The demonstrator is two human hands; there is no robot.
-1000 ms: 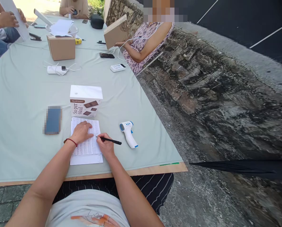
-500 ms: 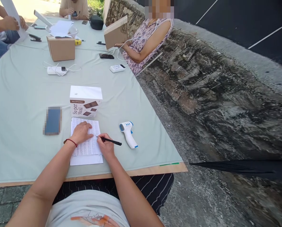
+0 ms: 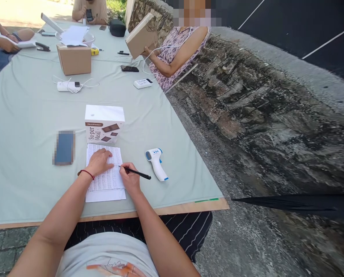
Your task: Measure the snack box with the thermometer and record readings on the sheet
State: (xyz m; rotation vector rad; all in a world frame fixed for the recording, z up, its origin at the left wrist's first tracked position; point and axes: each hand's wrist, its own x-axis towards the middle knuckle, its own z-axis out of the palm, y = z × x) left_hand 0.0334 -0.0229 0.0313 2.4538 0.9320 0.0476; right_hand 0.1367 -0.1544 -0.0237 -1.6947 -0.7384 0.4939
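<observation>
My left hand (image 3: 100, 162) lies on a sheet of paper (image 3: 104, 182) covered in rows of small writing, its thumb and fingers apart. In my right hand (image 3: 130, 178) is a black pen (image 3: 139, 173), gripped near its tip, which points at the right part of the sheet. A second paper (image 3: 105, 196) peeks out under the lower edge of the first. Right behind the sheets stands a white box (image 3: 104, 124) with brown pictures and "Super Meal" print. To the right of my right hand lies a white and blue infrared thermometer (image 3: 156, 164).
A blurred phone-like object (image 3: 64, 148) lies left of the papers. Farther back are a white device with a cable (image 3: 69, 86), a brown carton (image 3: 74, 60), a black phone (image 3: 129, 68) and a white device (image 3: 143, 83). A person at the right holds a cardboard box (image 3: 141, 36); others sit beyond.
The pen tip has shifted slightly right, with my right hand. The person at the far left has lowered the white paper. The person at the right has tilted the cardboard box.
</observation>
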